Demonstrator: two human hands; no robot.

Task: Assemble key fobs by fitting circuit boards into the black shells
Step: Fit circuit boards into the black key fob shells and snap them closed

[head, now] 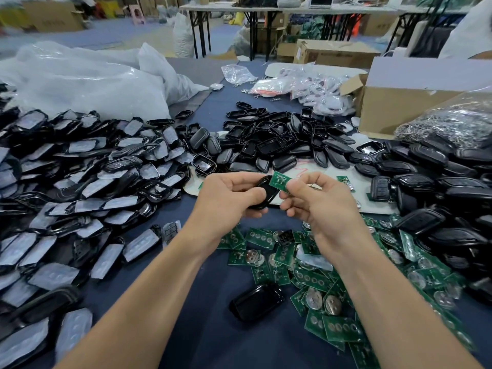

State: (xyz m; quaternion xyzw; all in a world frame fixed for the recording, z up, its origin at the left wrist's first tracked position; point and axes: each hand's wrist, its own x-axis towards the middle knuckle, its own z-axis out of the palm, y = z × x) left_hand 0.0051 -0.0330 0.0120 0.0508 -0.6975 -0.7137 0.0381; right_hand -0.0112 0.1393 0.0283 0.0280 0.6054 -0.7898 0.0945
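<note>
A warehouse room stretches behind a dark blue surface heaped with parts. Held just above it, the black shell sits in the left hand, whose grip is closed round its lower half with the thumb across the top. The green circuit board is pinched by its near edge in the grip of the right hand. It is tilted, with its far corner at the shell's upper end; I cannot tell whether it has entered the cavity.

The risk, as I judge it, is a skewed entry. Pushed in at this tilt, the board could jam on the rim, flex, or slip from the fingertip pinch and drop among the loose circuit boards below the right grip. Which way the board faces cannot be told.

A spare shell lies below both grips. Film-covered shells spread left of the left grip, and bare black shells pile up beyond both.
</note>
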